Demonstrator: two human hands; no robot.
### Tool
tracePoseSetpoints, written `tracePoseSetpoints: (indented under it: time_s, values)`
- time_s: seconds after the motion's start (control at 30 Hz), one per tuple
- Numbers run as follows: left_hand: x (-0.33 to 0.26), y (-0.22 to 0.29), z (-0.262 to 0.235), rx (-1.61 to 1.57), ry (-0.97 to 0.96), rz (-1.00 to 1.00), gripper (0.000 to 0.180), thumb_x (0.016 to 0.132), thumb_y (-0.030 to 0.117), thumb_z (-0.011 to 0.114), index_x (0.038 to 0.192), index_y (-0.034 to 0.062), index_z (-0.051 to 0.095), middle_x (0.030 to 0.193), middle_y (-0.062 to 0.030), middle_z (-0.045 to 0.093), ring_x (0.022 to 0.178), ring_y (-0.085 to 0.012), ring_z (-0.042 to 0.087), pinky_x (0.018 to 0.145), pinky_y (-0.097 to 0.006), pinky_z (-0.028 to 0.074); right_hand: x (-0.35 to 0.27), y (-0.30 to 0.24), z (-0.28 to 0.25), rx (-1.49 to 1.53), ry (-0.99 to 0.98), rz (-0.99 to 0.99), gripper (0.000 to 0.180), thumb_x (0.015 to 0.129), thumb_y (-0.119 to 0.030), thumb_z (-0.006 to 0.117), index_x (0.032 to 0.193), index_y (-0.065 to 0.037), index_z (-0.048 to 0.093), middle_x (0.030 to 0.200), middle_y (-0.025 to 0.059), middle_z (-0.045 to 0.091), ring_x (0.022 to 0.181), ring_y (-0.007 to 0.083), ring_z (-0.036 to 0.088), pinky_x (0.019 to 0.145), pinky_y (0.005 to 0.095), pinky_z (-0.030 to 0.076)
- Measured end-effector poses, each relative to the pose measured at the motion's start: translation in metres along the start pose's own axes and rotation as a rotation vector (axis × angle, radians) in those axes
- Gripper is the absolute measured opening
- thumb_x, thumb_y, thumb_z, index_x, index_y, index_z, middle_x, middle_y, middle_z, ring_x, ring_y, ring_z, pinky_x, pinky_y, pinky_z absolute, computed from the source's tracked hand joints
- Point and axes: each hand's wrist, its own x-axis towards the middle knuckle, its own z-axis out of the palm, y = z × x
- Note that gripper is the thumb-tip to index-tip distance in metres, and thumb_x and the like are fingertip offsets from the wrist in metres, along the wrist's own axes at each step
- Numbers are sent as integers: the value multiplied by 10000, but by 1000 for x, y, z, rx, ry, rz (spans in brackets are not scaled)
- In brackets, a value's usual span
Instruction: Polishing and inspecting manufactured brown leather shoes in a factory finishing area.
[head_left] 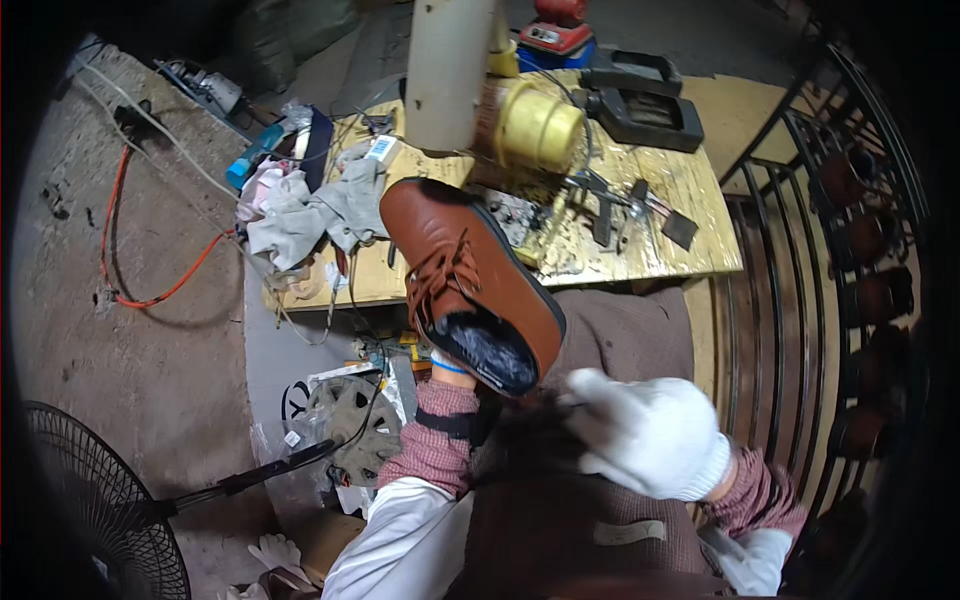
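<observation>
A reddish-brown leather lace-up shoe (500, 275) is held up in front of me, toe pointing away and its opening toward me. A dark lining shows inside. My left hand (452, 368) grips it from the left and below; the shoe hides most of the fingers, and only the wrist side shows. My right hand (650, 435), in a white knitted glove, is over my lap, just right of and below the heel, apart from the shoe. Its fingers are smeared by motion and look curled round a dark, blurred thing (535, 435) that I cannot make out.
Beyond the shoe, a wooden bench (640, 255) carries a yellow-and-brown machine part (535, 125), grey rags (300, 220), tools and black trays (650, 115). A rack (790, 270) with shoes stands right. A fan (90, 510) is lower left; an orange cable (112, 230) lies on the floor.
</observation>
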Motion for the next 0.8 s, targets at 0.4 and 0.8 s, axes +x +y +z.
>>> tracePoseSetpoints:
  time_s: [0.4,0.8]
  values:
    - [20,37,95,-1,173,115,594,1068,527,400,1470,99,491,1462,-131,540,1282,-345,567,1109,-496,462,-81,17,22,-120,203,728,508,885,-451,669,1113,1,713,1212,195,685,769,364,677,667,405,518]
    - [-28,19,199,233,272,151,875,977,766,356,1553,108,380,1485,-118,531,1328,-327,546,1139,-493,441,-64,23,36,-63,184,639,441,783,-254,769,1158,-29,711,1260,179,682,873,358,700,754,405,544]
